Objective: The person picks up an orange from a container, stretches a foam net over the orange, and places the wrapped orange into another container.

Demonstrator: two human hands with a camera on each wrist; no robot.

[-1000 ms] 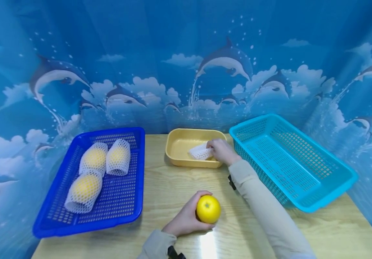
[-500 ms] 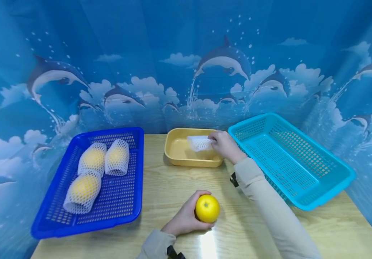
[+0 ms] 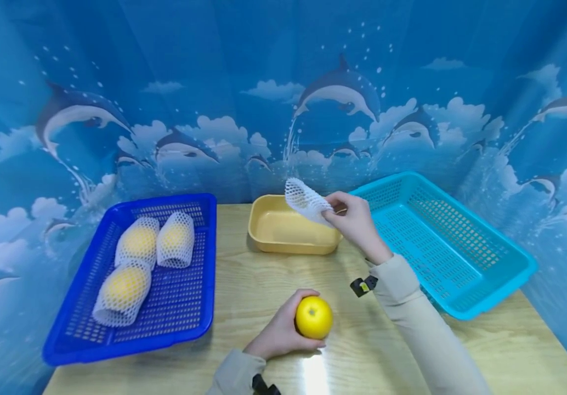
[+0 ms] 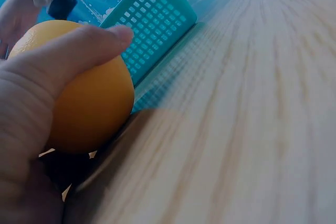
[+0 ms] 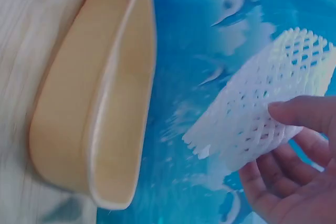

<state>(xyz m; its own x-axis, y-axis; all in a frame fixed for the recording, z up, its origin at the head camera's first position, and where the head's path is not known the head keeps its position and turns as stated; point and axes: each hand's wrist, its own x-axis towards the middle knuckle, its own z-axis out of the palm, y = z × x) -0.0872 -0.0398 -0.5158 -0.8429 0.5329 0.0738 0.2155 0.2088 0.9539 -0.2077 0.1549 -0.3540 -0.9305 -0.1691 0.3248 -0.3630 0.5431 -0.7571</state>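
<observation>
My left hand [image 3: 285, 328] curls its thumb and fingers round a yellow orange [image 3: 315, 317] low over the front middle of the table. In the left wrist view the thumb lies across the orange [image 4: 100, 103]. My right hand [image 3: 355, 219] pinches a white foam fruit net [image 3: 305, 201] by one end, above the right rear of the yellow tub [image 3: 293, 248]. The right wrist view shows the foam net [image 5: 257, 98] flattened between thumb and fingers, apart from the tub [image 5: 68, 114]. No fruit shows in this net.
At the left a blue basket [image 3: 209, 263] holds 3 yellow fruits in foam nets [image 3: 175, 240]. A turquoise basket [image 3: 441, 258] stands at the right, beside my right forearm. Behind the table hangs a blue dolphin curtain [image 3: 244, 71].
My right hand has lifted the foam net up out of the yellow tub and drawn slightly back to the right. My left hand stays almost in place with the orange.
</observation>
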